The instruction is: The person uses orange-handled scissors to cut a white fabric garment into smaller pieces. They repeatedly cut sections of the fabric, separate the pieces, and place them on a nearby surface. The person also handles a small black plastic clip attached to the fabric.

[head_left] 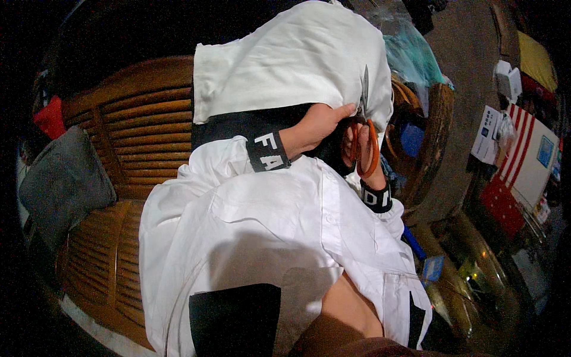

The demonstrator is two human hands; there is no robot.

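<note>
A white cloth [285, 65] lies spread in front of me, its near edge running across dark fabric [238, 124]. My left hand [312, 128] grips this edge toward the right, thumb on top, with its other fingers mostly hidden beneath. Beside it, my right hand [373, 174] holds a pair of scissors [373, 149] by the orange handles. Their metal blades point away from me over the cloth, close to my left thumb. How far the blades are apart is hard to make out. Both wrists have black cuffs with white lettering.
A slatted wooden bench [146, 131] extends to the left, with a grey cushion [68, 178] on it. On the right are a curved wooden armrest [437, 137], a teal plastic bag [416, 53], and a red-striped white box [529, 154] farther out.
</note>
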